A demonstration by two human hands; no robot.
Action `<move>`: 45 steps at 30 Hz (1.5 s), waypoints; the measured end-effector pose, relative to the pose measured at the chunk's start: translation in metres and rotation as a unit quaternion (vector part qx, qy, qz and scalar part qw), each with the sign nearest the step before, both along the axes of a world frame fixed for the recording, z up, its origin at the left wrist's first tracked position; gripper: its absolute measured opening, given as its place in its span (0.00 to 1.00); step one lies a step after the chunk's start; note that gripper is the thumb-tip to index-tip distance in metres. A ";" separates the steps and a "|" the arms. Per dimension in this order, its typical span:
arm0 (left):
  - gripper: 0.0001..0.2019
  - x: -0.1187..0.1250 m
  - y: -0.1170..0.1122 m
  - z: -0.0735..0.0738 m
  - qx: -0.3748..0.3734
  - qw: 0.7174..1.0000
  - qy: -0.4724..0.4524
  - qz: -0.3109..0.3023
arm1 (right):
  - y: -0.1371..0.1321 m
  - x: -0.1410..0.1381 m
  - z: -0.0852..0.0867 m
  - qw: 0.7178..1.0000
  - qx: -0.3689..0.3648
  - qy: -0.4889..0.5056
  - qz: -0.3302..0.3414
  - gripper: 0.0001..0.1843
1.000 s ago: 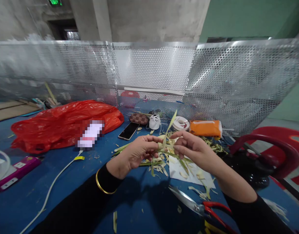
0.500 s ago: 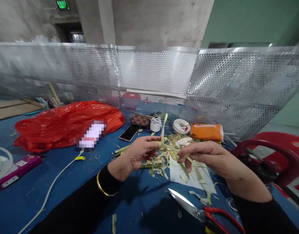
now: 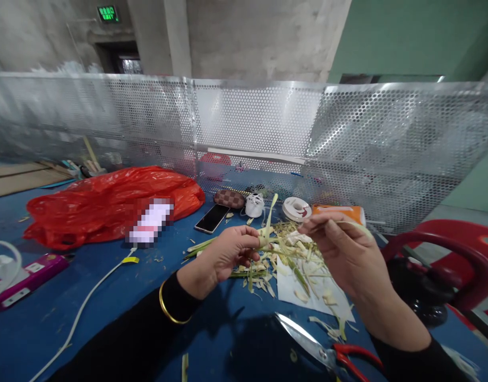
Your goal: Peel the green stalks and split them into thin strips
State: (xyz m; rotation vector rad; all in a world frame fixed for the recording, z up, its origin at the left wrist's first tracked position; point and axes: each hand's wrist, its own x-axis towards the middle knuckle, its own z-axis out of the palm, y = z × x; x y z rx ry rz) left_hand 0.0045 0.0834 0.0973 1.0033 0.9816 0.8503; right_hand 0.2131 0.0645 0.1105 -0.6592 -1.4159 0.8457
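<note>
A small leaf-strip knot [image 3: 264, 242] is pinched between the thumb and fingertips of the left hand [image 3: 228, 255] and held just above the blue table [image 3: 108, 302], with one blade standing up out of it. A pale strand [image 3: 287, 239] is drawn out from the knot to the right and nipped between thumb and forefinger of the right hand [image 3: 343, 254]; the other fingers there are curled loosely inward. The strand looks taut, so a fold is judged to be in the middle of being tightened. Only the tight core seems formed. Several long ends hang loose beneath it, so much of the work is judged unfinished. Leaf trimmings [image 3: 267, 268] are scattered under the hands and over the white paper [image 3: 295, 286], which suggests plenty of cutting is already done. The scissors [image 3: 311, 342] are left lying on the table near the right forearm, touched by neither hand.
</note>
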 end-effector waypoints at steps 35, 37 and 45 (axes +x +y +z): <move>0.10 0.017 -0.014 0.006 -0.001 1.000 0.022 0.019 | -0.015 -0.017 -0.001 0.881 0.020 -0.465 -0.084 0.09; 0.09 0.017 -0.014 0.006 -0.002 1.000 0.023 0.018 | -0.014 -0.016 0.000 0.883 0.008 -0.465 -0.069 0.09; 0.08 0.015 -0.012 0.002 0.009 1.000 0.026 0.007 | -0.014 -0.014 0.002 0.880 0.001 -0.471 -0.055 0.10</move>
